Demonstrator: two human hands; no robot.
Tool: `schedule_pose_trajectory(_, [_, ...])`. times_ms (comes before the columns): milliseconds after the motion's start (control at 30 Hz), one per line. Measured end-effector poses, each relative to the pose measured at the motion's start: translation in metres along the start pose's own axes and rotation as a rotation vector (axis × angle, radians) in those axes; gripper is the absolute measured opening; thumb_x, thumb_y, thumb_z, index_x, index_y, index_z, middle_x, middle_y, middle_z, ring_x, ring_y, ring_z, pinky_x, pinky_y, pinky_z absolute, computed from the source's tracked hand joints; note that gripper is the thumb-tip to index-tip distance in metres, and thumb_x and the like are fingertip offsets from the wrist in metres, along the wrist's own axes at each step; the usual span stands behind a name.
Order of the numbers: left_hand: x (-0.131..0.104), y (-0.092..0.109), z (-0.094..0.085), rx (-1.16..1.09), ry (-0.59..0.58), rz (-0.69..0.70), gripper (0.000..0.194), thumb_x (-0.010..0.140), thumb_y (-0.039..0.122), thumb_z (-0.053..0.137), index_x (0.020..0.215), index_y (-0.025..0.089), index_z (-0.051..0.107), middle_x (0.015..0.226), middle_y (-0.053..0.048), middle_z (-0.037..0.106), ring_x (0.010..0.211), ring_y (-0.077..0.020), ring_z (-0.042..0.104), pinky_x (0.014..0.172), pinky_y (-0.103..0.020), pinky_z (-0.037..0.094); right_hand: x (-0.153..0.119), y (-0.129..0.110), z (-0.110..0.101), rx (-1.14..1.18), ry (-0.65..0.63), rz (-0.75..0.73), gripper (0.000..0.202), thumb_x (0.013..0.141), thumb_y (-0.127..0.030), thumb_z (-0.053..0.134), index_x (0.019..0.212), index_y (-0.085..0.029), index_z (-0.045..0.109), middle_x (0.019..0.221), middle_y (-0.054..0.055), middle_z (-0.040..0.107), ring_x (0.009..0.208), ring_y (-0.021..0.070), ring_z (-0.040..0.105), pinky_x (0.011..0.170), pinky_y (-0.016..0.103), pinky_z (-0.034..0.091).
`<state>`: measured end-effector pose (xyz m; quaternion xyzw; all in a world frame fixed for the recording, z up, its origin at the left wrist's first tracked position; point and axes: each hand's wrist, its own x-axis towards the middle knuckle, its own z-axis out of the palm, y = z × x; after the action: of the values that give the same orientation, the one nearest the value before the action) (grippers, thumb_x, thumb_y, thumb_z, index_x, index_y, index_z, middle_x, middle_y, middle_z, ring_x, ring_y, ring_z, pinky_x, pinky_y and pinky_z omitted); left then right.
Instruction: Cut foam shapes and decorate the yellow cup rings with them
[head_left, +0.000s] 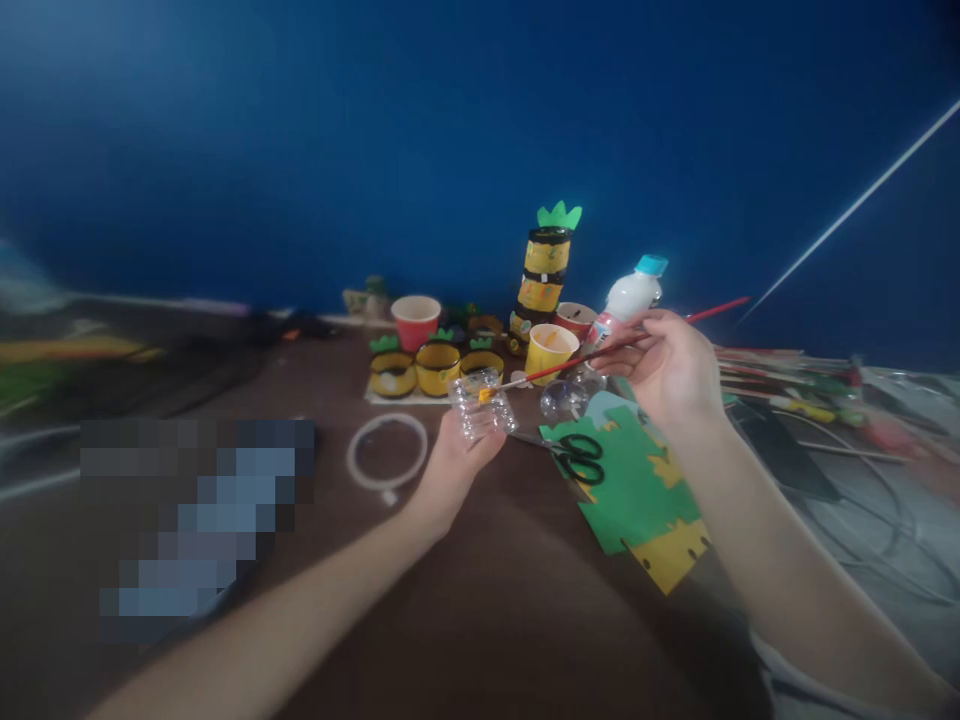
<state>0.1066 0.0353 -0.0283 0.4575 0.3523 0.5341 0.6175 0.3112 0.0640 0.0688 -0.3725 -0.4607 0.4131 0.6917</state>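
Observation:
In the middle of the view, my left hand (459,455) is closed around a clear, ridged plastic piece (471,418), tilted up off the table. Between the fingers of my right hand (679,365) is a long red paintbrush (577,359), slanting down to the left. Its yellow-tipped bristles are at the plastic piece; whether they touch it or lie inside it I cannot tell. Just beyond the brush stands a yellow paper cup (551,343). Black-handled scissors (583,460) lie to the right of my left hand, over green paper (630,465).
Several yellow containers with green paper tops (439,368) stand at the back, beside a tall yellow-and-black tower (541,275). Behind are a red cup (416,318) and a white bottle (632,295). A white ring (350,455) lies left; cables (892,500) and sticks clutter the right.

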Motion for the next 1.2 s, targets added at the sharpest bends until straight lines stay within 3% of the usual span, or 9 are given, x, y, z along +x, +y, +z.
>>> schedule_pose_trajectory(500, [-0.001,-0.004,-0.001,-0.052,0.020,0.001,0.036,0.069,0.028,0.066,0.101,0.024,0.052,0.103,-0.002,0.059,0.103,-0.0196,0.052,0.089,-0.035,0.037,0.005,-0.003,-0.007,-0.031,0.079,-0.162,0.011,0.069,-0.015,0.042,0.067,-0.018,0.052,0.051,0.003,0.063,0.046,0.0172,0.061,0.040,0.027,0.048])
schedule_pose_trajectory(800, [-0.002,-0.002,0.001,-0.034,0.051,0.006,0.031,0.068,0.028,0.066,0.097,0.023,0.055,0.102,-0.003,0.060,0.101,-0.0204,0.053,0.089,-0.037,0.037,-0.009,-0.009,0.010,-0.020,-0.068,-0.114,0.010,0.071,-0.017,0.042,0.071,-0.018,0.052,0.053,0.001,0.063,0.044,0.0170,0.061,0.040,0.028,0.049])
schedule_pose_trajectory(1000, [-0.002,0.012,0.004,0.013,-0.028,-0.011,0.026,0.067,0.026,0.067,0.091,0.021,0.057,0.094,-0.003,0.062,0.093,-0.0201,0.055,0.084,-0.034,0.039,-0.006,-0.005,0.007,-0.012,-0.068,-0.118,0.007,0.071,-0.017,0.043,0.070,-0.017,0.050,0.057,0.004,0.066,0.046,0.0168,0.062,0.044,0.029,0.050])
schedule_pose_trajectory(1200, [-0.003,0.010,0.008,-0.049,0.044,-0.010,0.034,0.064,0.028,0.069,0.095,0.022,0.057,0.094,-0.003,0.062,0.094,-0.0206,0.055,0.084,-0.035,0.038,-0.006,-0.007,0.008,-0.034,-0.031,-0.157,0.009,0.071,-0.015,0.043,0.068,-0.017,0.051,0.055,0.003,0.065,0.045,0.0161,0.061,0.042,0.028,0.050])
